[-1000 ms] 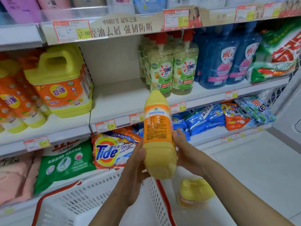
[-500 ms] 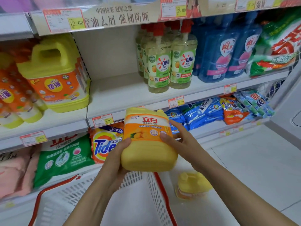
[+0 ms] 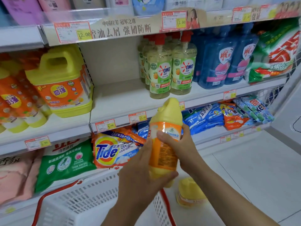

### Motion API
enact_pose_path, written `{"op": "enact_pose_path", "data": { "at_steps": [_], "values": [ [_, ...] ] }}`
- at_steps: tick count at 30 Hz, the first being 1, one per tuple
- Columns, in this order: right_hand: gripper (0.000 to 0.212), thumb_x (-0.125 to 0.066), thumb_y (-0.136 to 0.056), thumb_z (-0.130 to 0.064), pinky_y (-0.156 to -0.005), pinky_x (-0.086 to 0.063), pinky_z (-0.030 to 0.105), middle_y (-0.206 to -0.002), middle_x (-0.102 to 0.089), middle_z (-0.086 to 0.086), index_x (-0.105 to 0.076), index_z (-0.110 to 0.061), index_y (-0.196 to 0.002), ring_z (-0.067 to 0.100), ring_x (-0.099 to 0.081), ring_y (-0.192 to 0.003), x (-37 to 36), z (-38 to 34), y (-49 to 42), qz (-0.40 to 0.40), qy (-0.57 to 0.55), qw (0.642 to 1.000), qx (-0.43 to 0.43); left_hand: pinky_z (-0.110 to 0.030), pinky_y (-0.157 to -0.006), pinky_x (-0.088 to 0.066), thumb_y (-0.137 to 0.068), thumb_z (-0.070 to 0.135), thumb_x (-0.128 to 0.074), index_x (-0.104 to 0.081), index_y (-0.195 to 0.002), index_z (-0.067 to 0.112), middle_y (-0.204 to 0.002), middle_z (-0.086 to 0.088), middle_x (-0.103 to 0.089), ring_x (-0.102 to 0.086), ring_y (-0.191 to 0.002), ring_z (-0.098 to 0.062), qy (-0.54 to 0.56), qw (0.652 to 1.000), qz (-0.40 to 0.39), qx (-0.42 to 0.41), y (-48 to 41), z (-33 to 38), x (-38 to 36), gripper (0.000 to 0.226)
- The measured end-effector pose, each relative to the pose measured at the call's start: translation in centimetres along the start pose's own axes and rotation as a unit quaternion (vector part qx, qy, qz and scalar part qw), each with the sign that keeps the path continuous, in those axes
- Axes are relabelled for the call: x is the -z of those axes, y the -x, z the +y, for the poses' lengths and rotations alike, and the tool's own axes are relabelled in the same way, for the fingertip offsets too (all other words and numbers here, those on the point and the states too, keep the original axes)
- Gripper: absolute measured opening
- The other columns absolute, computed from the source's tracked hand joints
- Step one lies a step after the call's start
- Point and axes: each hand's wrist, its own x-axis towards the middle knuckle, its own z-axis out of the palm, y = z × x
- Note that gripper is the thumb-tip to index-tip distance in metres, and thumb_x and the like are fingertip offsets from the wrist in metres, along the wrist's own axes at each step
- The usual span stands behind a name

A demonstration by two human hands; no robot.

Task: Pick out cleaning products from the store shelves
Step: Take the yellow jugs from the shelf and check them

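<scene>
Both hands hold a yellow detergent jug [image 3: 164, 144] with an orange label, upright and turned narrow side towards me, in front of the lower shelf. My left hand [image 3: 140, 170] wraps round its lower part, thumb under the base. My right hand [image 3: 180, 147] grips the upper label from the right. Below them stands a white shopping basket [image 3: 91, 198] with red handles.
Another yellow jug [image 3: 189, 191] stands on the white floor right of the basket. The middle shelf [image 3: 123, 101] carries OMO bottles [image 3: 171, 69], blue bottles [image 3: 226, 62] and a big yellow jug [image 3: 63, 82]. Tide bag [image 3: 112, 150] and a green bag [image 3: 65, 162] lie lower.
The jug has been turned in my hands from its wide front face to its narrow side. My view has tipped slightly up and the hands have shifted a little right.
</scene>
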Motion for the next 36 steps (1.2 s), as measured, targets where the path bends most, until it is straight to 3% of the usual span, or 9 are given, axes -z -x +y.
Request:
{"op": "enact_pose_path", "data": {
  "at_steps": [2,4,6,9,12,15,22,31,36],
  "values": [
    [0.101,-0.096,-0.048,-0.034,-0.067,-0.061,0.036,-0.113,-0.067,0.008,-0.041,-0.028,-0.134,0.021,-0.074,-0.086,0.8,-0.4,-0.1,-0.019,-0.014,1.000,0.015,-0.034,-0.093,-0.052,-0.062,0.092,-0.045,-0.046,-0.133,0.047,-0.128,0.024,-0.056,-0.055,-0.113,0.002,0.116,0.993,0.010,0.003,-1.0,-0.9,0.9,0.084],
    [0.096,-0.095,-0.049,-0.030,-0.066,-0.061,0.037,-0.113,-0.070,0.010,-0.046,-0.025,-0.132,0.025,-0.074,-0.089,1.4,-1.1,-0.2,-0.055,-0.030,0.998,0.028,-0.032,-0.090,-0.053,-0.065,0.088,-0.050,-0.046,-0.123,0.058,-0.126,0.027,-0.053,-0.054,-0.116,0.000,0.243,0.968,0.010,0.058,-2.1,-2.1,1.6,0.065],
    [0.097,-0.087,-0.046,-0.035,-0.072,-0.061,0.045,-0.116,-0.069,0.015,-0.046,-0.019,-0.133,0.032,-0.073,-0.095,1.7,-1.5,-0.1,-0.091,-0.063,0.994,0.023,-0.032,-0.091,-0.050,-0.056,0.085,-0.061,-0.045,-0.127,0.055,-0.132,0.020,-0.055,-0.054,-0.123,-0.011,0.357,0.921,-0.049,0.148,-2.8,-2.9,2.1,0.078],
    [0.117,-0.092,-0.036,-0.048,-0.091,-0.052,0.063,-0.125,-0.065,0.021,-0.045,-0.016,-0.138,0.042,-0.066,-0.109,1.3,-1.7,0.2,-0.147,-0.092,0.985,-0.010,-0.036,-0.086,-0.053,-0.041,0.084,-0.072,-0.060,-0.120,0.036,-0.117,0.008,-0.070,-0.067,-0.109,-0.020,0.463,0.846,-0.166,0.207,-2.7,-4.3,2.2,0.093],
    [0.092,-0.083,-0.058,-0.061,-0.091,-0.055,0.055,-0.123,-0.069,0.014,-0.051,-0.021,-0.135,0.034,-0.069,-0.108,0.9,-2.6,-0.1,-0.164,-0.055,0.985,-0.020,-0.034,-0.073,-0.059,-0.049,0.073,-0.077,-0.062,-0.118,0.027,-0.110,0.001,-0.074,-0.072,-0.098,-0.022,0.496,0.828,-0.146,0.217,-2.7,-4.8,2.6,0.085],
    [0.067,-0.067,-0.076,-0.065,-0.082,-0.060,0.036,-0.118,-0.072,-0.002,-0.052,-0.034,-0.133,0.019,-0.071,-0.104,0.5,-3.1,-1.0,-0.198,0.047,0.979,-0.022,-0.029,-0.062,-0.058,-0.051,0.059,-0.073,-0.062,-0.115,0.026,-0.098,0.004,-0.076,-0.074,-0.085,-0.019,0.477,0.841,-0.074,0.243,-3.4,-5.0,3.9,0.074],
    [0.088,-0.085,-0.049,-0.050,-0.057,-0.057,0.022,-0.106,-0.070,0.000,-0.045,-0.020,-0.121,0.012,-0.075,-0.080,-3.9,-4.5,-5.6,-0.127,0.056,0.990,0.017,-0.024,-0.058,-0.056,-0.046,0.060,-0.077,-0.062,-0.105,0.027,-0.093,0.006,-0.075,-0.074,-0.074,-0.010,0.366,0.906,0.010,0.213,-7.7,-5.8,8.4,0.069],
    [0.049,-0.072,-0.087,-0.038,-0.092,-0.057,0.045,-0.113,-0.072,0.013,-0.060,-0.007,-0.124,0.028,-0.072,-0.099,-11.5,-9.6,-19.3,-0.134,0.092,0.984,0.073,-0.016,-0.048,-0.051,-0.082,0.040,-0.071,-0.068,-0.088,0.019,-0.070,0.012,-0.074,-0.070,-0.062,-0.003,0.377,0.910,0.083,0.153,-21.1,-9.3,10.5,0.023],
    [0.047,-0.074,-0.087,-0.024,-0.085,-0.060,0.034,-0.116,-0.070,0.009,-0.057,-0.008,-0.127,0.022,-0.071,-0.096,-12.5,-8.5,-24.3,-0.120,0.095,0.981,0.117,-0.015,-0.062,-0.053,-0.082,0.035,-0.071,-0.066,-0.109,0.013,-0.103,-0.001,-0.073,-0.071,-0.079,-0.006,0.371,0.915,0.048,0.151,-26.3,-12.8,8.8,0.035]
  ]
}}
